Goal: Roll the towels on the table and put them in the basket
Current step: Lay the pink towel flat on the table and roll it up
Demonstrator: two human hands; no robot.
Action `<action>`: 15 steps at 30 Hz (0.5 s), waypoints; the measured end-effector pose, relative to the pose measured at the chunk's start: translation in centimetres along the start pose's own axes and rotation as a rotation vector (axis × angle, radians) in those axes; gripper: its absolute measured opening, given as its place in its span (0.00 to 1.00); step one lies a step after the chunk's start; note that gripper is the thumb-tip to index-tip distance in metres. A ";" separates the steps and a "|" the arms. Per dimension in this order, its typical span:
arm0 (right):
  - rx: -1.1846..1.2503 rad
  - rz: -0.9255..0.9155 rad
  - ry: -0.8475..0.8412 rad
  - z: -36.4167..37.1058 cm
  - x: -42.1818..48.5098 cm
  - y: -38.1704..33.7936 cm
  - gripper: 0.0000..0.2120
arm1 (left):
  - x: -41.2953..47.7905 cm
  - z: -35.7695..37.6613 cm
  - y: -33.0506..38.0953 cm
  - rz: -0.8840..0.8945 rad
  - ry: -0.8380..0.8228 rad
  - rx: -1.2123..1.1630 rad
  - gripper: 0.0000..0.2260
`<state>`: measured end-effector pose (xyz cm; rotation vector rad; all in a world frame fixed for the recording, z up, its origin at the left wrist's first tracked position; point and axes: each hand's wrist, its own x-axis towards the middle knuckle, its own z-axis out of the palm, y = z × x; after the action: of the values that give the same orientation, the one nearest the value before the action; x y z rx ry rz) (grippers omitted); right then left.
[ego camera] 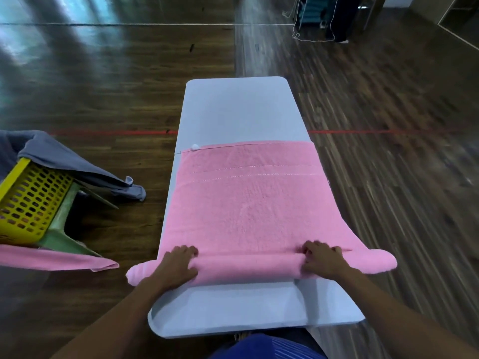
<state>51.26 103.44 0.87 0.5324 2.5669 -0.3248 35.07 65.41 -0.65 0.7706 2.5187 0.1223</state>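
Now I'm curling my left hand (178,263) and right hand (322,260) over the half-rolled pink towel (248,208) on the table (238,110). Being soft and floppy, it's probably needing grips near both ends.

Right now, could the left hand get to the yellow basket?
Probably yes: the left hand grips the pink towel roll, but nothing stands between it and the yellow basket beside the table.

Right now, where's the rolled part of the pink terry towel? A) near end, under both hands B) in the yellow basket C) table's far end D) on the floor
A: left hand and right hand curl over the roll at the near end of the pink terry towel; the rest lies flat on the pale table.
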 end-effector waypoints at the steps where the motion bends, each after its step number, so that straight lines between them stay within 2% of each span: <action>1: -0.027 -0.001 0.170 0.5 0.2 0.1 0.14 | 0.0 0.1 -0.2 0.011 0.114 0.030 0.21; 3: -0.051 -0.034 0.419 1.4 0.4 0.2 0.07 | -0.1 0.4 0.0 0.045 0.342 0.050 0.13; 4: -0.032 -0.064 0.478 1.7 0.3 0.1 0.04 | -0.1 0.6 0.4 0.077 0.420 0.056 0.09; 5: -0.005 -0.092 0.478 1.9 0.1 -0.1 0.02 | -0.3 0.8 0.8 0.104 0.431 0.056 0.10; 6: 0.005 -0.105 0.453 2.3 -0.2 -0.3 0.04 | -0.6 1.5 1.1 0.121 0.429 0.061 0.12; 8: -0.022 -0.134 0.377 3.5 -0.8 -0.4 0.16 | -1.6 3.0 1.5 0.110 0.385 0.065 0.16; 10: -0.084 -0.171 0.302 4.3 -1.3 -0.3 0.29 | -2.2 3.8 1.4 0.116 0.296 0.105 0.24; 11: -0.103 -0.156 0.290 4.6 -1.4 -0.4 0.32 | -2.1 4.1 1.3 0.106 0.278 0.107 0.27; 13: -0.092 -0.096 0.289 4.6 -1.3 -0.5 0.31 | -1.8 4.0 1.4 0.074 0.309 0.093 0.26; 15: -0.064 -0.053 0.274 3.8 -1.4 -0.9 0.24 | -1.5 3.4 1.6 0.073 0.337 0.077 0.17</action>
<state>53.63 100.94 -1.53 0.5174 2.8492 -0.1977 38.57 65.70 -2.62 0.9405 2.8257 0.1950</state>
